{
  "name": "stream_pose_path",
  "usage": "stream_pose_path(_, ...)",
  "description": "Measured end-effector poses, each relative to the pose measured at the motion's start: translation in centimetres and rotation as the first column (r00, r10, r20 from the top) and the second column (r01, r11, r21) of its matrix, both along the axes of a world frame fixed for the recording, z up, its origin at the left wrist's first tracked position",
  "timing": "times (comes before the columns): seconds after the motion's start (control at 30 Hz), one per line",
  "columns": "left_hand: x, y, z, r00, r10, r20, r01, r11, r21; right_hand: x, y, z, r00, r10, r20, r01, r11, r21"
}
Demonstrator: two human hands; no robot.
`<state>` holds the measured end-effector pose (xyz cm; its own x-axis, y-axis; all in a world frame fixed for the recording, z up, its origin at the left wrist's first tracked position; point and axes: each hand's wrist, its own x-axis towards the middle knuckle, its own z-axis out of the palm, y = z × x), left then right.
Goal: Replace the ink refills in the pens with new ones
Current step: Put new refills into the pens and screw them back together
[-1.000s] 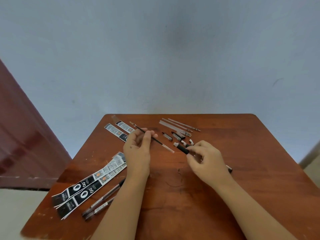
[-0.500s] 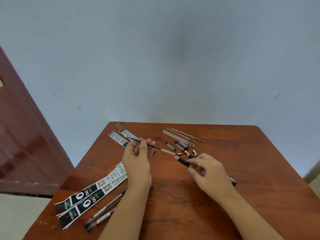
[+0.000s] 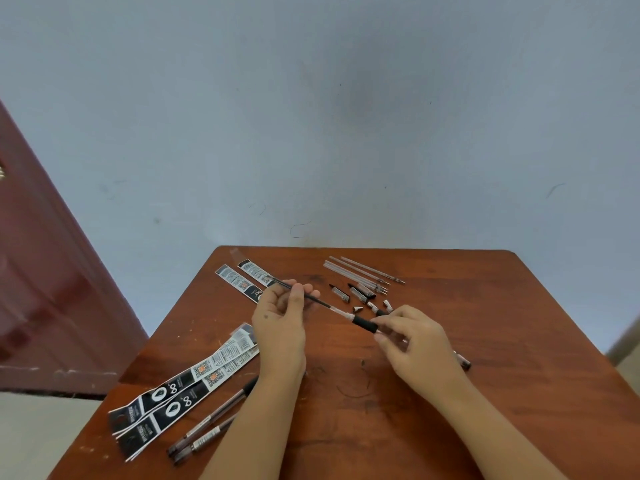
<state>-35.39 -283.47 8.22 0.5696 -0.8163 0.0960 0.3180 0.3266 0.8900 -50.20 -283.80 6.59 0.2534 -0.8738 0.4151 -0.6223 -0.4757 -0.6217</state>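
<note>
Fingers of the left hand pinch a dark refill, its clear end entering the pen that the right hand grips over the table (pen and refill slant in one line). Spare refills lie beyond.

Table reddish-brown wood w/ dark scratches. Wall pale grey-blue, faint smudges. Door dark red-brown. Wrappers black at one end w/ white logos, white at the other w/ fine print and orange marks. Refill black, clear end. Pen grip black. Spare refills clear/whitish. Pens clear brownish, black caps.
</note>
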Motion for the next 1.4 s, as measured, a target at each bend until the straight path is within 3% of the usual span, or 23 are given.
stream_pose_path(0.17, -0.7, 0.3, -0.6, 0.977, -0.167, 0.131, 0.156, 0.983, 0.095, 0.1, 0.2, 0.4, 0.999, -0.016, 0.037, 0.018, 0.999, -0.050)
stream_pose_path(0.3, -1.2, 0.5, -1.2, 0.878, -0.283, 0.385, 0.216, 0.954, 0.208, -0.1, 0.0, 0.1, 0.997, -0.017, 0.078, 0.024, 0.994, -0.102)
stream_pose_path(0.43, -1.3, 0.7, -1.2, 0.795, -0.360, 0.489, 0.276, 0.931, 0.238, -0.1, -0.1, 0.0, 0.993, -0.009, 0.119, 0.023, 0.993, -0.112)
stream_pose_path(0.57, -1.3, 1.0, -0.9, 0.807, -0.361, 0.467, 0.300, 0.932, 0.203, 0.1, 0.0, -0.1, 0.989, 0.042, 0.145, -0.027, 0.994, -0.105)
stream_pose_path(0.7, -0.8, 1.0, -0.1, 0.927, -0.278, 0.250, 0.260, 0.960, 0.106, 0.0, -0.1, 0.1, 0.984, 0.043, 0.173, -0.025, 0.994, -0.103)
stream_pose_path(0.8, -0.2, 1.0, 0.2, 0.966, -0.216, 0.144, 0.210, 0.976, 0.054, -0.4, -1.2, 0.5, 0.998, -0.050, 0.024, 0.050, 0.999, -0.017)
stream_pose_path(0.9, 0.1, 1.0, 0.4, 0.965, -0.184, 0.187, 0.186, 0.983, 0.010, 0.1, -2.6, 1.0, 0.974, -0.072, -0.215, 0.090, 0.993, 0.075)
stream_pose_path(1.07, 0.7, 1.1, 0.4, 0.941, -0.088, 0.328, 0.095, 0.995, -0.005, 2.3, -4.6, 1.6, 0.806, -0.046, -0.590, 0.112, 0.991, 0.075)
stream_pose_path(1.27, 1.5, 0.8, 0.3, 0.874, -0.006, 0.486, 0.005, 1.000, 0.004, 3.8, -5.7, 0.5, 0.695, -0.026, -0.719, 0.109, 0.992, 0.070)
stream_pose_path(1.4, 1.6, 0.7, 0.0, 0.783, 0.001, 0.622, -0.025, 0.999, 0.031, 3.6, -5.6, 0.4, 0.778, -0.040, -0.627, 0.062, 0.998, 0.014)
